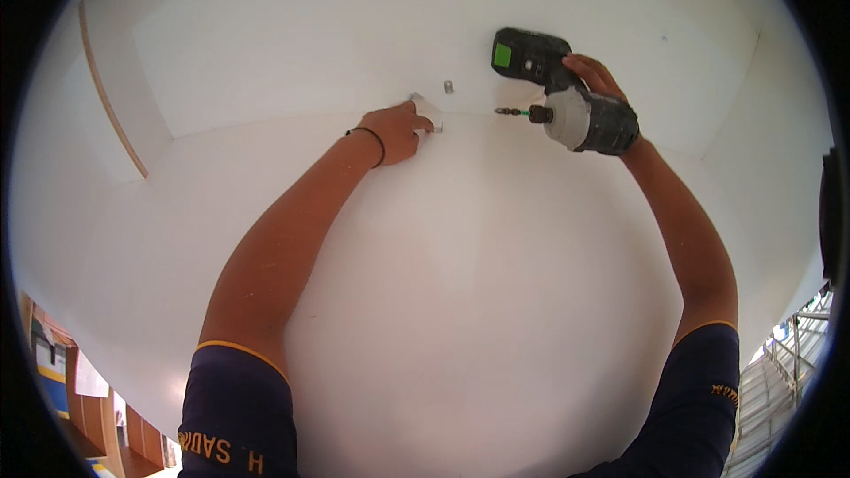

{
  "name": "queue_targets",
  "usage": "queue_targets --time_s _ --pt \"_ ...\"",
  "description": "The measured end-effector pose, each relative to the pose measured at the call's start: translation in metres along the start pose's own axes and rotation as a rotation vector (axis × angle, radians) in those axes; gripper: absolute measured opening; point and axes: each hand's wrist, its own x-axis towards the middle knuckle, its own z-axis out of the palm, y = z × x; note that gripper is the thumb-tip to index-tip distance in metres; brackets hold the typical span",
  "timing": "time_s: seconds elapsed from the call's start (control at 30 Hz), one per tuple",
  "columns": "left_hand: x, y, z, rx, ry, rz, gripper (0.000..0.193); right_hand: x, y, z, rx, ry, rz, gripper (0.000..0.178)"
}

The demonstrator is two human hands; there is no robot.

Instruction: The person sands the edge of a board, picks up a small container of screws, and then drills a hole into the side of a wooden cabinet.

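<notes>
My right hand (595,78) grips a dark cordless drill (567,93) with a grey nose and a green patch on its battery. Its bit (512,111) points left, toward my left hand, with a gap between them. My left hand (397,131), a dark band on its wrist, presses a small white bracket (428,113) against the white panel (460,283) where it meets the white back board (310,44). A small metal pin (448,86) sticks out of the back board just above the bracket.
A thin wooden strip (111,97) runs along the left panel edge. Wooden boards (88,407) show at the lower left, and metal railings (788,354) at the lower right. A dark object (830,212) sits at the right rim.
</notes>
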Motion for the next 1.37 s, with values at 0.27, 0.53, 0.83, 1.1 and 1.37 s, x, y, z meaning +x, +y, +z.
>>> queue_targets --time_s 0.27,0.53,0.83,1.1,1.37 --pt "0.001 0.026 -0.018 0.299 -0.189 -0.044 0.039 -0.051 -0.014 -0.047 -0.273 -0.111 0.194 0.055" --pt "0.02 0.031 -0.002 0.405 -0.205 -0.153 0.034 -0.138 -0.119 -0.179 -0.29 -0.246 0.374 0.045" --pt "-0.066 0.02 -0.024 0.064 -0.186 -0.295 0.063 -0.261 -0.255 -0.257 -0.128 -0.117 0.808 0.038" --pt "-0.207 0.018 -0.054 0.019 -0.146 -0.355 0.054 -0.286 -0.232 -0.198 -0.211 0.384 0.529 0.023" --pt "-0.35 0.125 -0.05 -0.12 -0.058 -0.463 0.059 -0.284 -0.228 -0.193 -0.324 0.468 0.457 0.018"
